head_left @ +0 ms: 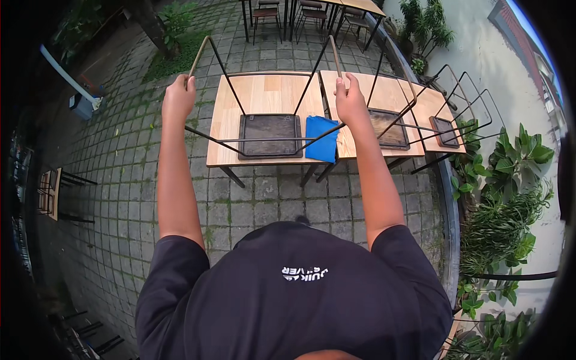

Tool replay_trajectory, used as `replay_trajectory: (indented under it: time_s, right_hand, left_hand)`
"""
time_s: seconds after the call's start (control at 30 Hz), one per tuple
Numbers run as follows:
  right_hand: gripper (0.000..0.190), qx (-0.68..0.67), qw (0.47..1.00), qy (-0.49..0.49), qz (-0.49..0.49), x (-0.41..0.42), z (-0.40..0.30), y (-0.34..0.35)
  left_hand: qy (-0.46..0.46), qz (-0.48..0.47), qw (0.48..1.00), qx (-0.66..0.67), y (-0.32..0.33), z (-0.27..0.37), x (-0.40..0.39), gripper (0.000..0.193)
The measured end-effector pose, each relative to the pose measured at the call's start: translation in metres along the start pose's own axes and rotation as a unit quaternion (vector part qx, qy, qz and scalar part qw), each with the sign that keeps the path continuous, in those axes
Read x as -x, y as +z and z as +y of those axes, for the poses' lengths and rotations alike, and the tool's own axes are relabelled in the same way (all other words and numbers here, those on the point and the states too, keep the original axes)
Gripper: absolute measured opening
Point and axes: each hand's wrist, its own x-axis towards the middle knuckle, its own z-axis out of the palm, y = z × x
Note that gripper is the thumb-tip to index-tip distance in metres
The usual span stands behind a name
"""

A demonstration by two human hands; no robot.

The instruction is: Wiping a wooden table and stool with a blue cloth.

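Note:
A metal-framed chair with a dark wooden seat (271, 135) rests upside down, seat on the wooden tabletop (265, 90) before me, its legs pointing up. My left hand (178, 100) is closed round the left leg bar of its frame. Round the matching bar on the right is my right hand (350, 100). A folded blue cloth (321, 138) lies beside the seat, over the edge of the same table and near the gap to the adjoining one. Further right, a second upturned chair (388, 129) stands on the adjoining tabletop.
A smaller-looking upturned chair (445, 132) sits on the table farther right. More tables and upright chairs (265, 12) stand ahead. Leafy plants (508, 216) and a low kerb (451, 234) run along the right wall. Stone paving (126, 180) with grassy joints lies underfoot.

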Motion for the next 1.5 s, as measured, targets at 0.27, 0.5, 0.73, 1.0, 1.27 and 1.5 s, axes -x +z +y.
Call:
replay_trajectory:
  time_s: [0.27,0.5,0.73,1.0,1.27,1.5]
  right_hand:
    - [0.038,-0.184,0.978,0.05,0.089,0.13,0.025,-0.011]
    - [0.034,-0.098,0.985,-0.01,0.14,0.253,0.046,-0.008]
    - [0.032,-0.063,0.989,-0.037,0.131,0.285,0.096,0.042]
    - [0.025,-0.01,0.991,0.097,-0.086,0.294,0.188,0.099]
    - [0.022,0.045,0.988,0.13,-0.071,0.351,0.267,0.132]
    - [0.024,0.044,0.986,0.123,-0.104,0.363,0.286,0.131]
  left_hand:
    - [-0.016,-0.001,0.993,0.118,-0.044,-0.008,0.137,0.032]
    - [0.012,0.003,0.972,0.236,-0.068,-0.046,0.242,0.024]
    - [0.051,0.062,0.966,0.247,-0.01,-0.109,0.286,0.017]
    - [0.015,-0.033,0.989,0.146,0.06,-0.19,0.332,0.015]
    - [0.023,-0.188,0.978,0.089,0.08,-0.219,0.402,0.014]
    - [-0.062,-0.273,0.95,0.139,0.086,-0.244,0.403,0.016]
